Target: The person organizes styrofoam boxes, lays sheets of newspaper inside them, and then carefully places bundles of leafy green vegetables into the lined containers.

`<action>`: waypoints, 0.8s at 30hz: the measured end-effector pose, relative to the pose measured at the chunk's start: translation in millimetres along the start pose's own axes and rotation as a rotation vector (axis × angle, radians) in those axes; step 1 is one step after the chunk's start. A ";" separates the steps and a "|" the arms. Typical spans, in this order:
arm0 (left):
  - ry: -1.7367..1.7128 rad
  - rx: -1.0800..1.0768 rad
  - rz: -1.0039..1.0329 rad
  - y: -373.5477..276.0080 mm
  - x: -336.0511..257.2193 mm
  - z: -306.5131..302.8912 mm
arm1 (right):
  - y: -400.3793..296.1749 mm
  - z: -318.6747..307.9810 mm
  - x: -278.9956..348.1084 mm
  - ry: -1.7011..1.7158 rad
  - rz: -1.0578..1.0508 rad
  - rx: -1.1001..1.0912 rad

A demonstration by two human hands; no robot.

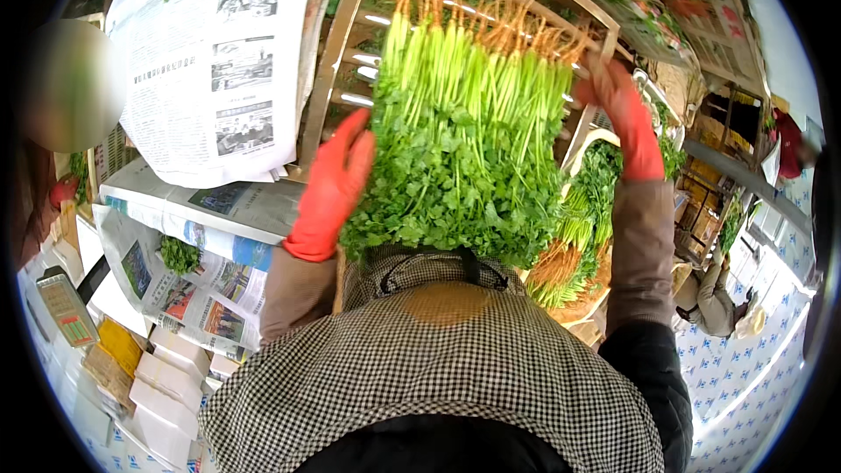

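Note:
A broad row of coriander (pixel 460 138) lies before me on a slatted wooden rack (pixel 332 72), its orange-brown roots at the far end and its leaves towards me. Beside its left edge is my left hand (pixel 335 187) in a red rubber glove, thumb and fingers apart, with nothing seen in it. Whether it touches the leaves cannot be made out. My right hand (pixel 614 102), also red-gloved, is at the right edge near the roots. Motion blurs its fingers, which look spread with nothing between them. My checked apron (pixel 433 355) meets the leafy end.
Newspaper sheets (pixel 230 66) cover the left side. A small green bunch (pixel 179 255) rests on more newspaper below. At right is a basket of bundled greens (pixel 588 203). White boxes (pixel 167 387) and a scale (pixel 66 305) stand lower left. Other people are at both sides.

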State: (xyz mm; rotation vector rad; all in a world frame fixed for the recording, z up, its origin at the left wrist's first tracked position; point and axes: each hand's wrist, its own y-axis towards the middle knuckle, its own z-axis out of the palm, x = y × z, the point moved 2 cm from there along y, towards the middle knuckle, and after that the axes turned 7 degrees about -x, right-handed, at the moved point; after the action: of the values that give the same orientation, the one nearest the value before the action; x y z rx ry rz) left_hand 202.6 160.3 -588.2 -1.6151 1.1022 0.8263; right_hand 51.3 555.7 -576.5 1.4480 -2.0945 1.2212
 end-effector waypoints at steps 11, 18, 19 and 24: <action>-0.446 0.203 -0.068 -19.4 -47.8 73.1 | -132.7 110.3 6.3 0.638 0.031 0.025; 0.757 -0.135 0.383 9.5 -8.1 -2.6 | -122.0 82.6 -47.4 0.347 0.009 0.049; 0.938 -0.123 0.467 7.0 -17.1 -9.2 | -128.3 75.8 -50.2 0.311 -0.041 0.108; 0.614 -0.136 1.152 15.5 -83.5 86.1 | -128.7 85.4 -78.4 -0.219 -0.475 -0.090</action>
State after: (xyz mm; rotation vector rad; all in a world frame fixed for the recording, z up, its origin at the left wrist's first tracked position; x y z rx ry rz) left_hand 157.4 263.5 -544.1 -1.2654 2.5625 1.1364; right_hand 215.6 520.4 -618.8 1.9601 -1.7476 0.8058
